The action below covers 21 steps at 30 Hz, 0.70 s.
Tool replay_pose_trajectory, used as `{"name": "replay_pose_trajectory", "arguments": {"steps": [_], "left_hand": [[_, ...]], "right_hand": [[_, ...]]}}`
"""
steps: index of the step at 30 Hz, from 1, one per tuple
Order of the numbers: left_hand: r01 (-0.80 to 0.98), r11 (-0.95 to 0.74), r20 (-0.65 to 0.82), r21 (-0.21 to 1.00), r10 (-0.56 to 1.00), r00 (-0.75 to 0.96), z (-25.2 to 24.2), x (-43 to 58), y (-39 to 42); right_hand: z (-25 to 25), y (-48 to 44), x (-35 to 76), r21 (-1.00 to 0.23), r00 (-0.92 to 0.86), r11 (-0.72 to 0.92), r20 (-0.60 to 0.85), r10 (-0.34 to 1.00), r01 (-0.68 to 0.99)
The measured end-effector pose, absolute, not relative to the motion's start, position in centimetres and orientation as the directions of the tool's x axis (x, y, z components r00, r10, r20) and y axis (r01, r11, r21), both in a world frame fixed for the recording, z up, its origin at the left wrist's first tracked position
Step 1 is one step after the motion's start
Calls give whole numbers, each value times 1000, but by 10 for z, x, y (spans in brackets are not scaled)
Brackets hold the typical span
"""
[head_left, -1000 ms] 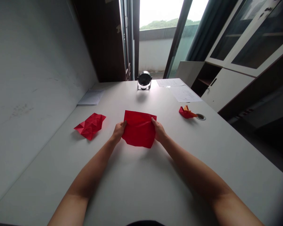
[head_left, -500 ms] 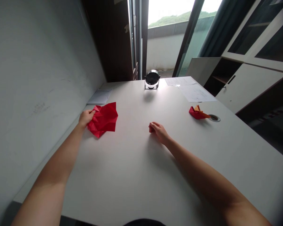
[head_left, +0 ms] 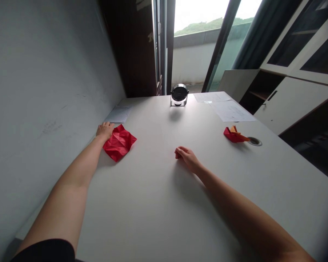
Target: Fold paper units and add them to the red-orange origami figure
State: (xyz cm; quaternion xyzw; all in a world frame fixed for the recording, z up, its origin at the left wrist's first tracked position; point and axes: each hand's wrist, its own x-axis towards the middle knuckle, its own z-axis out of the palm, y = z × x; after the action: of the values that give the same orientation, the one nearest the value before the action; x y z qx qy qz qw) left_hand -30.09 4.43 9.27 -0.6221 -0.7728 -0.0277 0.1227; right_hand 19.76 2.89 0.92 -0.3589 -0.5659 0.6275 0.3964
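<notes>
Reach of left hand to red paper, at left of tabletop.
Fingers outstretched, slightly spread, at paper's far left edge; pinching or not, impossible to tell. Probably picking up or setting down; next, calling for a sure grip on one edge or a clean release. Rightward: right hand well apart, fingers curled together, nothing visible inside; then folded boat just beside hole.

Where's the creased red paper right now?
In the head view, the creased red paper lies on the left side of the white table, nearer the person than the pale papers, with the left hand at its left edge.
</notes>
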Motion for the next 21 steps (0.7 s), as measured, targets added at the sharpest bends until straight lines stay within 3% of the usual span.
{"name": "replay_pose_trajectory", "arguments": {"steps": [4,8,14,17,19,20,21], "left_hand": [[968,226,216,-108,956,-199,64,-279,47],[993,119,45,-7,992,-118,30,-253,39],[959,264,-3,105,964,-265,5,-246,30],[952,285,64,112,954,-293,-2,-253,30],[961,256,111,108,957,-267,-3,-255,32],[968,226,145,111,960,-241,-1,-253,33],[974,192,189,120,959,-212,2,-249,33]], "right_hand": [[9,31,201,-996,-437,-34,8,899,-88],[7,31,200,-994,-447,-52,-2,895,-100],[3,44,203,-989,-370,-54,-1,929,-135],[4,72,232,-997,-98,26,34,995,-77],[7,92,263,-968,236,133,183,954,211],[8,100,281,-896,383,161,331,863,413],[9,106,297,-865,449,149,387,806,479]]}}
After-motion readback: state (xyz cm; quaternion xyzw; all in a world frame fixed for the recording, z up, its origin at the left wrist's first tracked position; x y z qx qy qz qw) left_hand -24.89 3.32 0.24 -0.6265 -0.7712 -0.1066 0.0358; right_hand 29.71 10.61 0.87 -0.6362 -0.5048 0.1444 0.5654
